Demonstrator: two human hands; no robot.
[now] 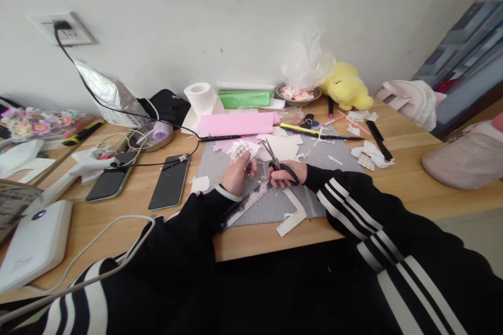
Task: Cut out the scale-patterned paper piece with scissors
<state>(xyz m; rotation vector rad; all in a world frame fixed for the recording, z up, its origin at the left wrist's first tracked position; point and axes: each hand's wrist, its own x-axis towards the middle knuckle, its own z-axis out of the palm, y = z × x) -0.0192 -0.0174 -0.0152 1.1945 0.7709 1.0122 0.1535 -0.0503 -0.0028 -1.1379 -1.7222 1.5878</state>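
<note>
Above a grey cutting mat point(271, 210), my left hand point(236, 174) pinches a piece of white paper point(242, 151) marked with black drawn lines. Black-handled scissors point(290, 171) are in my right hand point(288, 172), with its fingers around the handles. The metal blades point up and to the left, slightly parted and a little apart from the paper. A ruler point(248, 203) lies slanted on the mat under my hands. An L-shaped strip of white paper point(293, 214) rests at the mat's front edge.
Pink sheets point(236, 124), a paper roll point(200, 97) and a green pack point(244, 98) lie behind the mat. Two phones point(168, 182) and cables are on the left, beside a white power bank point(37, 243). A yellow plush toy point(348, 86) and black comb point(379, 138) are at right.
</note>
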